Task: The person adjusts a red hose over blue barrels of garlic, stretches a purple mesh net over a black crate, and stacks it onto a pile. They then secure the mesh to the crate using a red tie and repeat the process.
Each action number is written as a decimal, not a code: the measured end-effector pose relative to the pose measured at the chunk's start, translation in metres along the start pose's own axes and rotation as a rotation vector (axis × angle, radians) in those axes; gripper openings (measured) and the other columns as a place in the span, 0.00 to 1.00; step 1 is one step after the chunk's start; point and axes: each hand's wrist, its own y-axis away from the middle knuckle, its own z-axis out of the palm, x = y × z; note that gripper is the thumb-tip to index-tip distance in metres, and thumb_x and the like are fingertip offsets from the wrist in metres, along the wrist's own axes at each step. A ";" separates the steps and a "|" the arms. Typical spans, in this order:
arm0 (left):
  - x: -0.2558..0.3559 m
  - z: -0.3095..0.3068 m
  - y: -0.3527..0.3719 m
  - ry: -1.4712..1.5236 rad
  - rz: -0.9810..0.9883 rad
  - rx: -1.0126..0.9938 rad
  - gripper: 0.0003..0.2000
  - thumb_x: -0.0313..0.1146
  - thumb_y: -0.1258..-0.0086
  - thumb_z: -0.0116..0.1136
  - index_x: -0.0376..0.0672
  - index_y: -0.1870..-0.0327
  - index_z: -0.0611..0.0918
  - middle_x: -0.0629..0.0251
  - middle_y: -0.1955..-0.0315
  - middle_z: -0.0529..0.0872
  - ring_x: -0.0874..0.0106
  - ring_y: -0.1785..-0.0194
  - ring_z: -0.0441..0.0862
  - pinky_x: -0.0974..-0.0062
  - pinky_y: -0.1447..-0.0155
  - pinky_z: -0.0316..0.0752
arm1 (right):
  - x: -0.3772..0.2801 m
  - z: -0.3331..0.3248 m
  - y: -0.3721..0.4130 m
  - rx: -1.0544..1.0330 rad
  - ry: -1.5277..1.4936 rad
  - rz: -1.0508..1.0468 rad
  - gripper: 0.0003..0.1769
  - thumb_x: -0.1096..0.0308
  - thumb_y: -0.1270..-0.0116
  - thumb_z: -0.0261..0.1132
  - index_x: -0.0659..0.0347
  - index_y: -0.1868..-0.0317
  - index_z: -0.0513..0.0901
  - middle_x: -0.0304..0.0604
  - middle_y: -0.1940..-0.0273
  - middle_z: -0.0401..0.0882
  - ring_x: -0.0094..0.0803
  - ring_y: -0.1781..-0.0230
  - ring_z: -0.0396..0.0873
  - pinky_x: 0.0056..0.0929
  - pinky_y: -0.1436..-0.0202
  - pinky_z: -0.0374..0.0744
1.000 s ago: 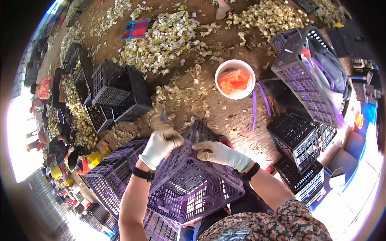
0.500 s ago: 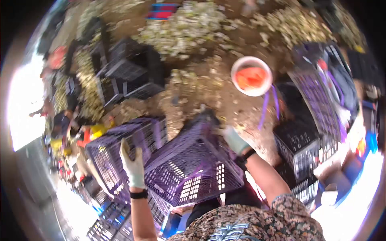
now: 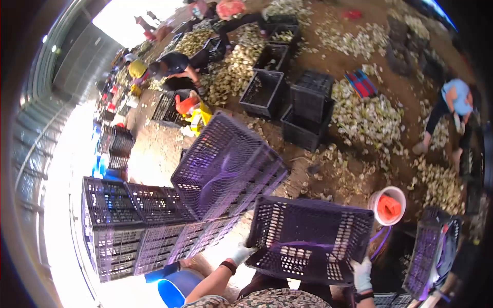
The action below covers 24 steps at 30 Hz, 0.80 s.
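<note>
I hold a black plastic crate (image 3: 298, 223) in front of my body. Its slatted inside faces me, and a purple strand lies across it. My left hand (image 3: 242, 253), in a white glove, grips the crate's left end; its fingertips are partly hidden. At the opposite end, my right hand (image 3: 362, 275), gloved the same way, is closed on the right side. To the left, another crate (image 3: 221, 164) with a purple sheen rests tilted on a pile of crates, apart from my left hand.
Stacked crates (image 3: 115, 246) stand at the left, above a blue tub (image 3: 179, 287). A white bucket (image 3: 402, 205) with orange contents sits to the right. Heaps of pale produce (image 3: 367, 115) and dark crates (image 3: 262, 92) cover the floor beyond. Several people work there, one in light blue (image 3: 457, 97).
My view has swung left. My left hand, spread open beside a crate before, now grips the crate's left end. The crate has turned so its inside faces me.
</note>
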 end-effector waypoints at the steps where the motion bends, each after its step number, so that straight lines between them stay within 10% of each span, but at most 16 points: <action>1: 0.026 -0.002 0.013 0.060 -0.036 -0.072 0.33 0.17 0.41 0.61 0.39 0.32 0.66 0.66 0.49 0.81 0.73 0.50 0.77 0.76 0.42 0.72 | -0.016 -0.005 0.007 0.027 0.069 -0.086 0.30 0.83 0.47 0.59 0.67 0.40 0.72 0.42 0.48 0.79 0.29 0.51 0.77 0.29 0.41 0.73; 7: 0.167 -0.030 0.128 0.408 0.445 -0.072 0.39 0.15 0.43 0.56 0.38 0.28 0.57 0.62 0.37 0.71 0.73 0.38 0.70 0.75 0.34 0.66 | -0.254 0.046 0.043 -0.032 0.201 -0.371 0.28 0.80 0.42 0.54 0.64 0.38 0.72 0.35 0.55 0.80 0.21 0.59 0.77 0.20 0.55 0.75; 12: 0.237 -0.112 0.166 0.395 0.600 0.368 0.31 0.15 0.49 0.46 0.37 0.37 0.68 0.65 0.53 0.80 0.75 0.55 0.78 0.80 0.50 0.74 | -0.407 0.194 -0.025 -0.369 0.401 -0.647 0.27 0.78 0.42 0.56 0.68 0.38 0.70 0.41 0.50 0.79 0.25 0.53 0.75 0.26 0.46 0.73; 17: 0.229 -0.188 0.140 0.453 0.706 0.597 0.33 0.14 0.48 0.45 0.31 0.34 0.63 0.58 0.46 0.77 0.68 0.47 0.75 0.75 0.38 0.68 | -0.440 0.353 -0.148 -0.607 0.496 -0.837 0.24 0.74 0.48 0.63 0.67 0.47 0.78 0.44 0.58 0.83 0.27 0.56 0.78 0.29 0.49 0.75; 24: 0.191 -0.246 0.099 0.464 0.587 0.672 0.35 0.17 0.50 0.47 0.28 0.33 0.62 0.56 0.45 0.76 0.68 0.50 0.76 0.77 0.43 0.71 | -0.427 0.461 -0.197 -0.314 1.008 -0.964 0.27 0.67 0.56 0.70 0.64 0.50 0.81 0.52 0.56 0.84 0.42 0.52 0.81 0.35 0.47 0.76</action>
